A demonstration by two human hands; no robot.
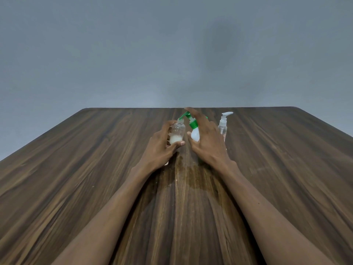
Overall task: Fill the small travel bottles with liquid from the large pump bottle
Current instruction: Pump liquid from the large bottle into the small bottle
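- You were mid-fill: your left hand (159, 148) was curled round the small travel bottle (177, 133), thumb pinching near its base, holding it upright just above the table (76, 169).
- The bottle was clear and uncapped, with a shallow layer of white liquid (175, 139) in the bottom, so by my read well under full.
- The large pump bottle (195, 133), white with a green pump head (188, 116), leaned toward the small one, and its green spout (182, 116) reached right to the open neck.
- Your right hand (207, 139) lay over the pump bottle with fingers mostly straight, one fingertip up on the pump head and the thumb against the white body: pressing, not gripping, as far as I could judge.
- A second travel bottle (223, 129), clear with a white pump top, stood just right of your right hand; whether it held anything, I could not tell.
- The wood in front of the bottles showed a shiny wet-looking patch (193, 176), possibly spilled liquid.
- Next, I judged, you needed more strokes on the pump head, keeping the spout over the neck and the small bottle steady, since that narrow mouth left little room for drift.
- After that, the second bottle probably needed its turn.
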